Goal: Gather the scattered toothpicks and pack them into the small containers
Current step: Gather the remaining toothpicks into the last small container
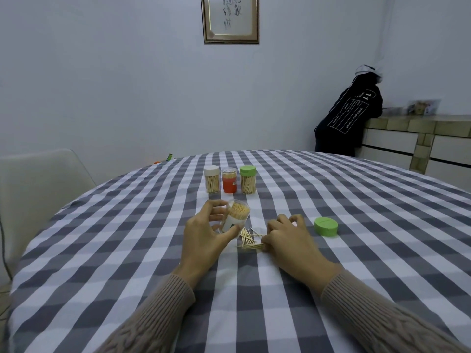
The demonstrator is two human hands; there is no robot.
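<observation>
My left hand [204, 231] grips a clear open container [235, 215] that is tilted and nearly full of toothpicks. Just right of it, a small heap of loose toothpicks [248, 238] lies on the checked tablecloth [356, 250]. My right hand [288, 236] rests on the cloth with curled fingers and pinches toothpicks at the heap's right side. A loose green lid [326, 226] lies to the right of that hand. Farther back stand three closed containers: white-lidded [211, 179], orange [229, 180] and green-lidded [247, 179].
A pale chair [43, 179] stands at the table's left. A person in a dark top [349, 118] leans on a tiled counter [418, 133] at the back right. A framed picture [230, 19] hangs on the wall.
</observation>
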